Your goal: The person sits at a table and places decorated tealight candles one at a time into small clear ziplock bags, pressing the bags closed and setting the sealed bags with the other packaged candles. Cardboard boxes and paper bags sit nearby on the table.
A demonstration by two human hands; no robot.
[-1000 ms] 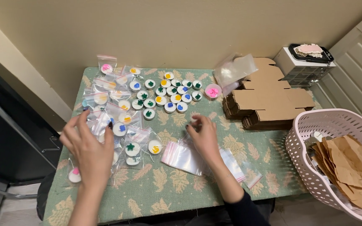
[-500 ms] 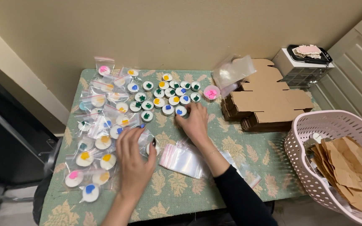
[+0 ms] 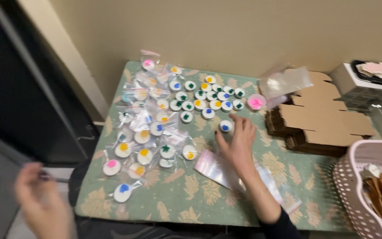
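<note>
Right hand (image 3: 237,144) on the green leaf-patterned table (image 3: 200,199), fingertips pinching a small round white container with a blue mark (image 3: 226,126), lid up, no long axis. Just under the wrist, a stack of clear zip bags (image 3: 215,168). Left hand (image 3: 40,201) off the table's near-left corner, blurred, fingers loosely curled, apparently empty.
</note>
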